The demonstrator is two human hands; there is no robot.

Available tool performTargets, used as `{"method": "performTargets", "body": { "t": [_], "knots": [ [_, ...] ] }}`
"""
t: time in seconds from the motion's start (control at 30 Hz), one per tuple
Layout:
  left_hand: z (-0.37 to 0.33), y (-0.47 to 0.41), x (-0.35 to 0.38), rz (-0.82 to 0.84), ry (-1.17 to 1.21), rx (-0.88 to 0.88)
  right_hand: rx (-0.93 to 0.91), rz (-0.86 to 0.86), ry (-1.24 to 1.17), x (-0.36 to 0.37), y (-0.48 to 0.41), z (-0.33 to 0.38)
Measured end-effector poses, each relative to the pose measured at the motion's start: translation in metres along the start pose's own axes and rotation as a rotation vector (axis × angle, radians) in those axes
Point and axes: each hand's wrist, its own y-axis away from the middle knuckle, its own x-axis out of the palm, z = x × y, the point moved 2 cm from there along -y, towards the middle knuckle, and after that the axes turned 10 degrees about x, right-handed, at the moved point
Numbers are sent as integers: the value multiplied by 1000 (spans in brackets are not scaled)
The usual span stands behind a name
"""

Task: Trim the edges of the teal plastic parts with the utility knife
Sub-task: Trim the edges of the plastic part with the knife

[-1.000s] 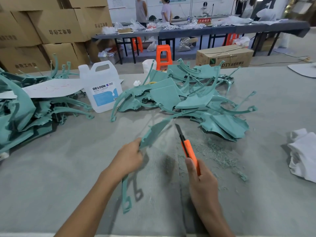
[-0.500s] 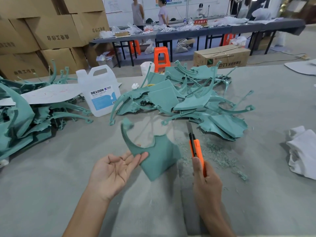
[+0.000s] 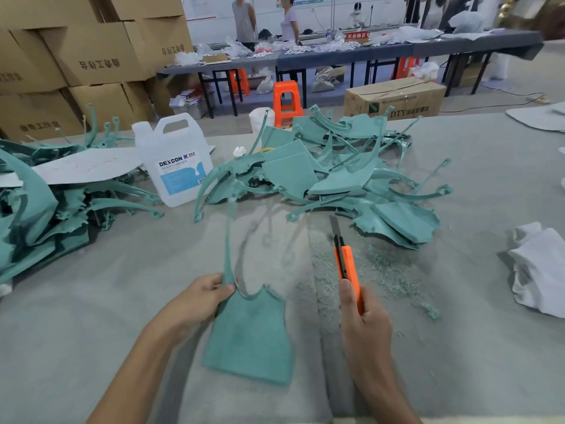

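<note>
Over grey felt [image 3: 91, 301], matte teal panel [image 3: 250, 338] (long-stemmed), orange knife [image 3: 347, 264]

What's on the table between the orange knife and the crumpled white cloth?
Head view: scattered teal shavings on the grey table, between the utility knife and the white cloth; otherwise bare.

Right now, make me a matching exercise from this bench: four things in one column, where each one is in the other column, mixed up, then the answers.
Things
1. utility knife
2. white jug
3. white cloth
4. teal part

Places
A. standing upright, left of the middle teal pile
B. lying at the right side of the table
C. gripped by the left hand
D. held in the right hand, blade pointing away

Pairs: 1-D, 2-A, 3-B, 4-C
</note>
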Motion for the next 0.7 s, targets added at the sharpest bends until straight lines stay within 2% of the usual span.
{"method": "performTargets", "body": {
  "t": [0.07,0.2,0.27,0.37,0.57,0.7],
  "knots": [
    [-6,-9,-1,100,-120,14,0,28,-10,0,0,-1],
    [-8,-21,6,-25,-606,114,-17,91,-14,0,2,3],
    [-2,-8,24,-62,-739,156,-35,99,-17,-1,2,4],
    [24,19,51,-5,-898,137,-43,127,2,1,0,2],
    [38,7,48,77,-1049,179,-197,176,266,-7,-7,0],
    [29,-19,46,143,-873,303,-286,126,503,-19,-18,1]
  ]
}}
